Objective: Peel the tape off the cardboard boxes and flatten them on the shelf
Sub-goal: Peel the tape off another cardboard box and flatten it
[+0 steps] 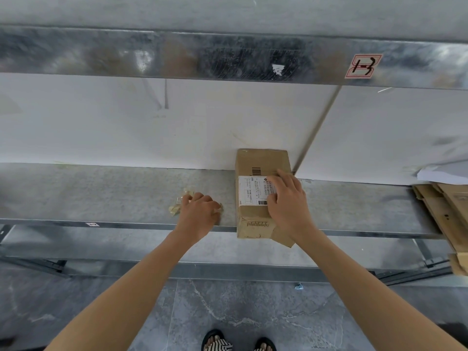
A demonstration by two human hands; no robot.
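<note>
A: Is the left hand gripping something?
B: Yes, its fingers are curling over tape scraps on the shelf, at nine o'clock from the box.
A: And the right hand?
B: It is resting with relaxed fingers on the box. I think flattening is coming next.

shelf: cardboard box lying lengthwise, near end over the front edge | right hand: fingers flat on the box's label | left hand: curled round crumpled tape, left of box | flattened cardboard: far right
</note>
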